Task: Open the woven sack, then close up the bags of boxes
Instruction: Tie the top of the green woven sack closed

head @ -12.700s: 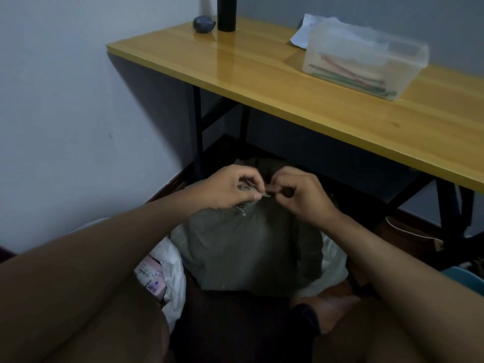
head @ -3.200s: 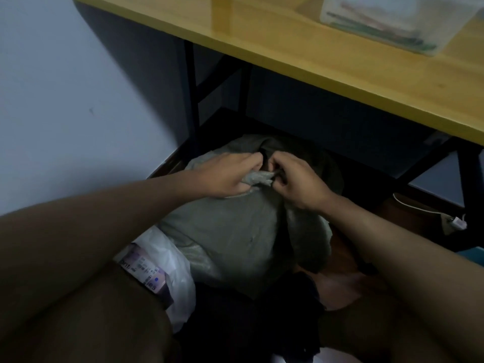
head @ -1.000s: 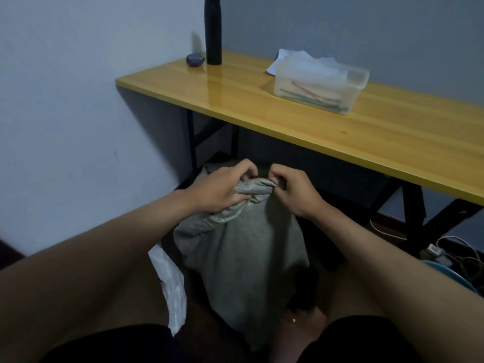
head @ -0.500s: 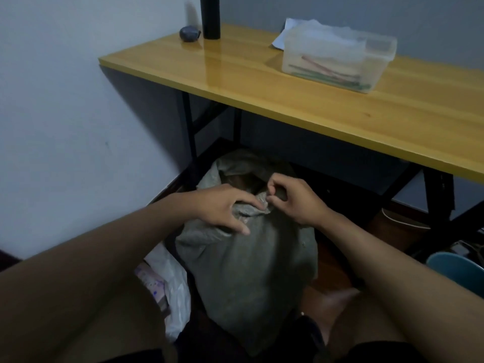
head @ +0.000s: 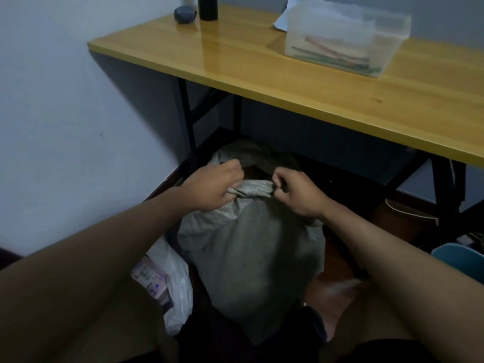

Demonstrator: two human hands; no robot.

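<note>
The sack (head: 251, 258) stood on the floor under the tabletop (head: 301, 74), btwn the person's knees, w/ its top edge bunched and rolled. The left hand (head: 214, 187) gripped the left end of that rolled edge, fingers curled round the fabric; the right hand (head: 296, 191) pinched the right end, fingers closed on it. The two hands sat apart w/ the roll stretched btwn them, prob. so the mouth could be pulled wide. Behind the roll a dark gap showed, so the mouth looked partly open already; contents were too dark to tell. Holding both ends level likely kept the limp weave from slumping shut. A white bag (head: 175, 292) w/ a labelled box (head: 150, 280) inside lay just beside the sack on its left, touching or nearly so; prob. one of the bags to be closed later, and its mouth looked not yet tied. On the tabletop sat a clear tub (head: 345, 38), a dark bottle (head: 207, 7) and a small grey pouch (head: 185, 14), well apart from the work.
</note>
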